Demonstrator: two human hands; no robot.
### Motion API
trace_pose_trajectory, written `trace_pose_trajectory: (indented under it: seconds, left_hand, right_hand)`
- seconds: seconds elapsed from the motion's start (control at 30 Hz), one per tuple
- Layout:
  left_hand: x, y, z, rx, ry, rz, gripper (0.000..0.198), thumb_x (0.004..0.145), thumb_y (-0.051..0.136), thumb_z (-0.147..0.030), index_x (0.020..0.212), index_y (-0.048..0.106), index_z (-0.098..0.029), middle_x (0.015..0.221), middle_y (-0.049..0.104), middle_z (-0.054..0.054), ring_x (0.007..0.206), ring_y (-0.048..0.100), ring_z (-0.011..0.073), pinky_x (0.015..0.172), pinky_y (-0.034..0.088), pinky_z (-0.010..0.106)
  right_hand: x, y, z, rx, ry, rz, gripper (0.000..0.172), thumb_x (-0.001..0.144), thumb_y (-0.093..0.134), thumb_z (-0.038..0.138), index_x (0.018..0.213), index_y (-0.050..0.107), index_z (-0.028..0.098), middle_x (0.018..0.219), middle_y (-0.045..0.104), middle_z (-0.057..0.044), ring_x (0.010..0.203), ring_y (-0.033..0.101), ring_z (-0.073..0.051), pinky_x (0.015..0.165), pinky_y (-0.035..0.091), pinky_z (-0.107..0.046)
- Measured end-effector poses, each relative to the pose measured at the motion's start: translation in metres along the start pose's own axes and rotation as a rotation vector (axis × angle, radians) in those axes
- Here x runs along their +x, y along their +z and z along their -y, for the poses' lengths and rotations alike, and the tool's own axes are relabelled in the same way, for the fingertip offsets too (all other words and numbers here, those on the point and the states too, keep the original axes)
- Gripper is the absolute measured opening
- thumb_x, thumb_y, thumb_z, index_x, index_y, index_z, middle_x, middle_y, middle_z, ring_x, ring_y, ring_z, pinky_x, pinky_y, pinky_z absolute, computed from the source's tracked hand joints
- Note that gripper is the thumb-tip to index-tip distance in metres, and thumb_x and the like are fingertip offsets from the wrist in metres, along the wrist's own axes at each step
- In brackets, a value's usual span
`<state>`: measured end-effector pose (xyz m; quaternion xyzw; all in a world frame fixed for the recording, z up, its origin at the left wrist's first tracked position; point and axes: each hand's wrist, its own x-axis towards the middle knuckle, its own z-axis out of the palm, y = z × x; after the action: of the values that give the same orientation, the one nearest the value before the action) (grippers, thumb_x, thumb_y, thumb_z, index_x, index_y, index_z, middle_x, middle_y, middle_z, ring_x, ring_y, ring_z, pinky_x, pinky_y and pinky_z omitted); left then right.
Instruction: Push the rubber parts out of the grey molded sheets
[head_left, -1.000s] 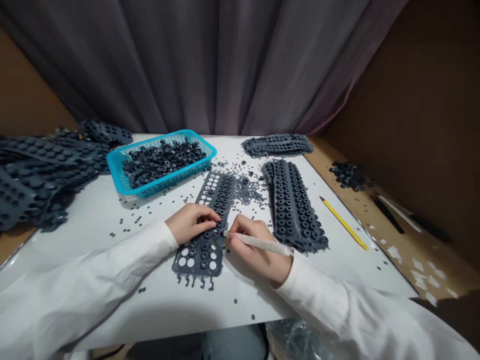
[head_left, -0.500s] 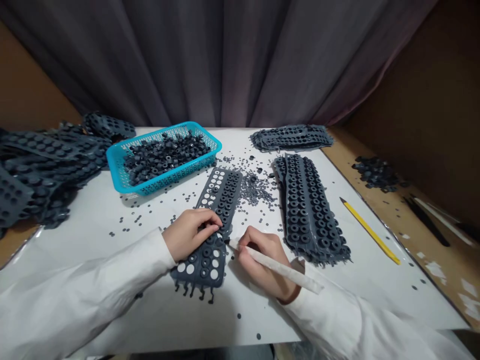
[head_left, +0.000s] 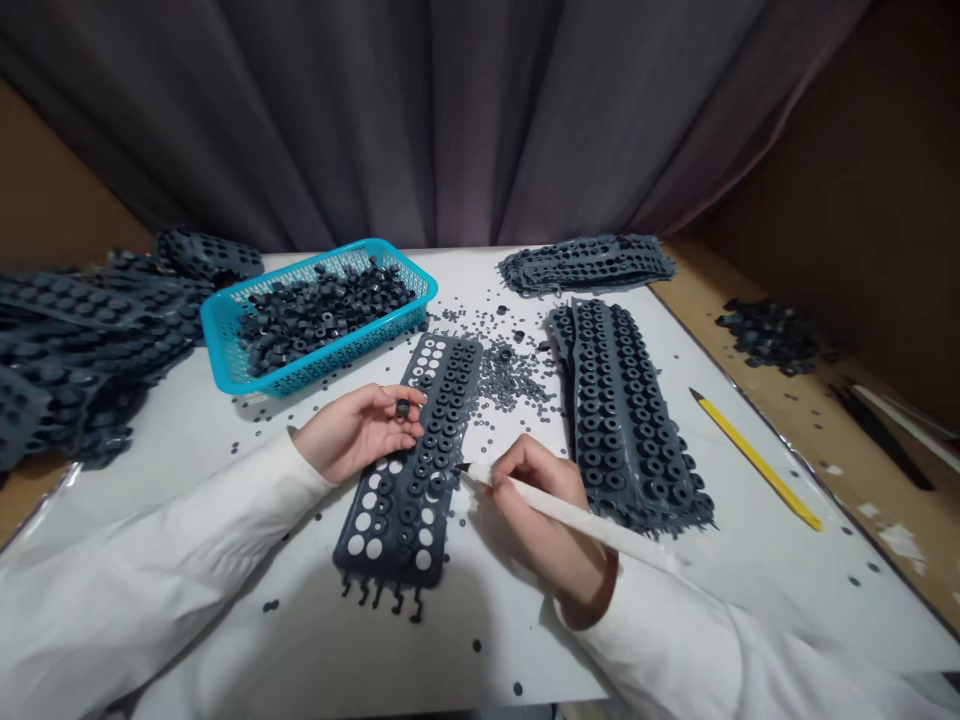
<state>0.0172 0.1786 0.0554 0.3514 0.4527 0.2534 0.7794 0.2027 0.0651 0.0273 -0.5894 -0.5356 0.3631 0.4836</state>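
Observation:
My left hand (head_left: 360, 430) is turned partly palm-up over the left edge of a dark rubber sheet (head_left: 352, 525), with a small black rubber ring (head_left: 403, 408) held at its curled fingers. The sheet lies on the white table and has rows of round holes and raised rings; strands stick out of its near end. In my right hand (head_left: 544, 500) is a white pen-shaped tool (head_left: 577, 515), gripped like a pencil. Its dark tip is at the sheet's right edge; whether it touches cannot be made out.
A blue basket (head_left: 217, 345) of black rings stands behind. Stacked rubber sheets lie to the right (head_left: 622, 400), back right (head_left: 585, 265) and left (head_left: 90, 330). Small dark discs (head_left: 510, 375) litter the white table (head_left: 225, 640). A yellow pen-shaped tool (head_left: 754, 455) lies at the right.
My left hand has lifted off the sheet, moved up and left and turned its palm up, showing a black ring. The white tool's tip has moved slightly up, still by the sheet's edge.

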Motion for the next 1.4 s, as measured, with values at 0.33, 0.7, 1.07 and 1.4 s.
trace_pose_trajectory:
  seconds: [0.33, 0.7, 1.07, 1.4]
  left_hand:
    - [0.001, 0.011, 0.008, 1.182, 0.533, 0.174, 0.01, 0.071, 0.06, -0.02, 0.08, 0.061, -0.016, 0.07, 0.053, -0.001, 0.063, 0.049, 0.0131, 0.06, 0.039, 0.024]
    - [0.007, 0.022, -0.001, 1.748, 0.742, 0.507, 0.012, 0.075, 0.062, -0.013, 0.088, 0.063, -0.015, 0.085, 0.061, 0.007, 0.084, 0.054, 0.0222, 0.074, 0.043, 0.03]
    - [0.017, -0.003, 0.003, 1.288, 0.743, 0.267, 0.017, 0.085, 0.053, -0.027, 0.08, 0.064, -0.016, 0.077, 0.063, 0.004, 0.069, 0.054, 0.0156, 0.065, 0.041, 0.025]
    - [0.008, 0.005, 0.002, 0.231, 0.141, 0.103, 0.027, 0.064, 0.048, -0.034, 0.08, 0.054, -0.014, 0.067, 0.052, 0.003, 0.053, 0.045, 0.0123, 0.049, 0.036, 0.025]
  right_hand:
    - [0.005, 0.005, -0.004, -0.046, 0.068, 0.038, 0.011, 0.07, 0.052, 0.012, 0.062, 0.048, 0.019, 0.051, 0.047, 0.007, 0.048, 0.04, -0.008, 0.047, 0.03, -0.018]
    - [0.004, 0.004, 0.001, -0.098, 0.0, 0.02, 0.013, 0.068, 0.05, 0.012, 0.059, 0.044, 0.019, 0.048, 0.043, 0.008, 0.047, 0.038, -0.008, 0.047, 0.03, -0.019]
    - [0.004, 0.003, 0.0, -0.196, -0.035, 0.047, 0.013, 0.067, 0.05, 0.011, 0.059, 0.043, 0.019, 0.047, 0.044, 0.007, 0.044, 0.04, -0.008, 0.048, 0.029, -0.02]
    - [0.011, 0.005, -0.011, 0.034, 0.062, -0.075, 0.008, 0.072, 0.052, 0.016, 0.065, 0.05, 0.019, 0.057, 0.054, 0.004, 0.054, 0.049, -0.011, 0.05, 0.035, -0.02]
